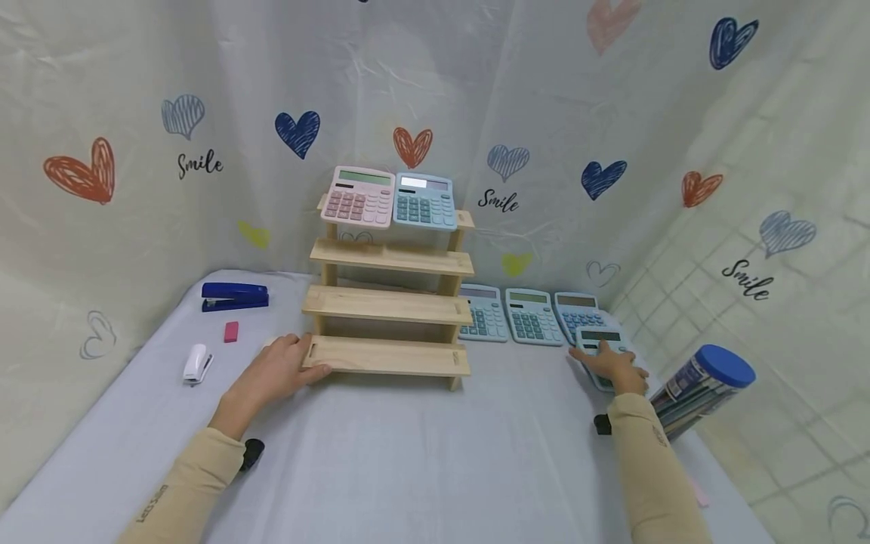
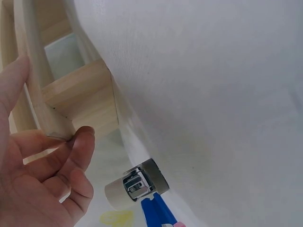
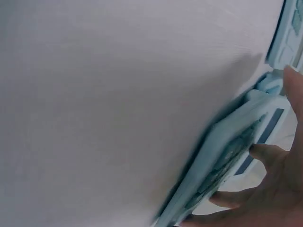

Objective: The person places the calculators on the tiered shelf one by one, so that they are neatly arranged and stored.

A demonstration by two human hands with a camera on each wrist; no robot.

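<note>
On the left, my left hand grips the left end of the lowest board of a tiered wooden rack. In the left wrist view, its thumb and fingers hold the rack's end. Over at the right, my right hand reaches across a light blue calculator, whose top edge overlaps another blue calculator behind it. In the right wrist view, spread fingertips touch the face of the calculator, and the thumb extends past its corner. A pink calculator and a blue one lean on the rack's top tier.
Two more blue calculators lie right of the rack by the back curtain. A blue stapler, a pink eraser and a small white stapler lie at the left. A blue-lidded clear tube of pencils stands beside my right forearm.
</note>
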